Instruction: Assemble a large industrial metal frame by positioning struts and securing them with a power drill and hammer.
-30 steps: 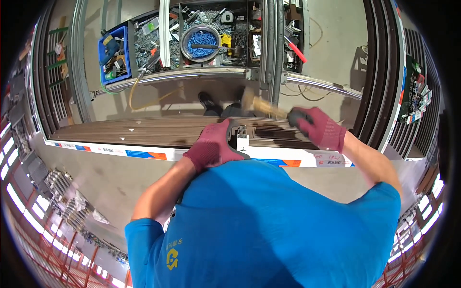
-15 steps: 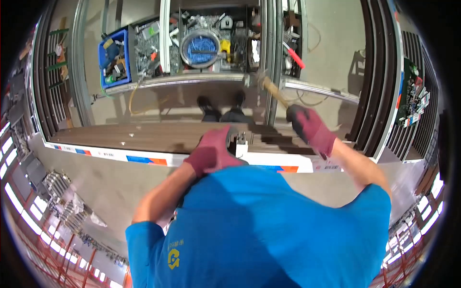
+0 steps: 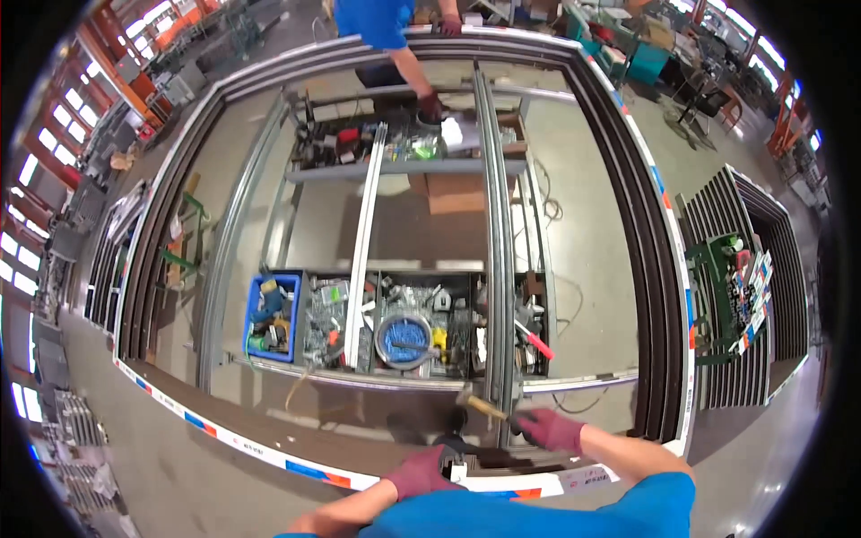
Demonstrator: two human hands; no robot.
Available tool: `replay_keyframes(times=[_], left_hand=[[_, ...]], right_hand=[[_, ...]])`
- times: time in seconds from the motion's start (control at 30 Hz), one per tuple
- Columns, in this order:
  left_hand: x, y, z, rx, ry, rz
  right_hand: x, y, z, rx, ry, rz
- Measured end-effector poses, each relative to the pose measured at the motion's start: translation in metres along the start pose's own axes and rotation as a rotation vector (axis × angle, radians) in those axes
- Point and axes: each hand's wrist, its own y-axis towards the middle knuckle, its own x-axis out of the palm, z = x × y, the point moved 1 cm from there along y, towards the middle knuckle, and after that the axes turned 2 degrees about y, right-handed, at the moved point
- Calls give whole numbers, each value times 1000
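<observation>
- Two gloved hands at the bottom edge of the view, both in maroon gloves, forearms bare, blue shirt below.
- Right hand point(image 3: 549, 429): grip wrapped tight around the wooden handle of a hammer point(image 3: 484, 408). Fingers fully curled, no gap visible.
- Hammer: handle runs up and left from the right hand; its head sits just beside the lower end of the grey vertical bar point(image 3: 499, 296), above the dark frame rail. Cannot tell if the head touches the bar.
- Left hand point(image 3: 421, 472): lies palm down on the dark frame rail point(image 3: 296, 439), fingers lying loosely forward, not closed around anything. Fingertips end next to a small white block point(image 3: 456, 471) on the rail; contact with it is unclear.
- Dark frame rail: near side of a big rectangular frame with a white outer strip bearing orange and blue marks; it lies flat, spanning most of the view.
- Inside the frame, past the rail: long grey tray of tools and parts, with a blue bin point(image 3: 272, 316) at its left end and a round blue coil point(image 3: 404, 339) near the middle.
- Red-handled tool point(image 3: 536, 341) sits at the tray's right end, well apart from the hammer.
- Far side: another person point(image 3: 381, 27) in a blue shirt, one gloved hand down on a second cluttered surface point(image 3: 404, 166).
</observation>
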Motion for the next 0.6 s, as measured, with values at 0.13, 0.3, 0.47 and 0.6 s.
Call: replay_keyframes(times=[0.13,0.3,0.47,0.6], left_hand=[[5,0,-8,-40,29,-21],[15,13,-20,15,49,-83],[9,11,-4,77,144,-166],[0,22,-41,307,246,-15]], right_hand=[[32,10,11,-129,39,-80],[64,-23,7,-75,-53,-33],[97,-52,-6,-145,-222,233],[122,-58,-18,-339,-207,595]])
